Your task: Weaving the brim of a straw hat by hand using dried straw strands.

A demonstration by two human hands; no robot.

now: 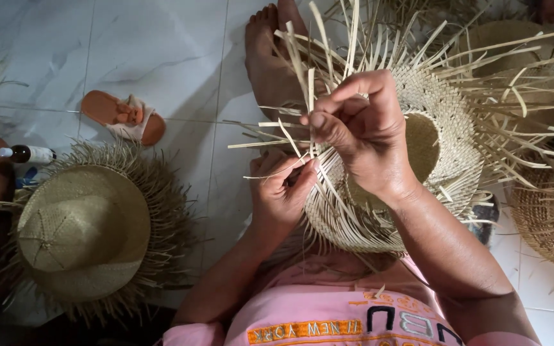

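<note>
Two hands at work on one half-woven straw hat [444, 147], centre to centre-right of the frame, crown hollow facing up, brim edge unfinished with loose strips fanning outward. Right hand [363, 131], centre of frame: thumb and forefinger pinched shut on a single pale straw strip [311, 109] standing upright at the brim edge. Left hand [280, 189], just below and left of it: fingers curled closed over the neighbouring strips, pressing them flat against the woven edge. For a tight weave, probably best: keep the left-hand clamp right beside the working point so finished rows stay snug; draw the pinched strip over and under in line with the existing pattern; pull along the strip's length, not sideways, since dry straw likely splits or kinks at sharp bends; hold even tension to prevent a wavy brim. Bare foot [267, 57], upper centre, touching or just behind the loose strips; cannot tell which. Finished fringed hat [84, 234] at lower left on the tiled floor [161, 51]; orange sandal [120, 115] at upper left; small bottle [30, 154] at left edge; further woven pieces [546, 211] at right edge.
</note>
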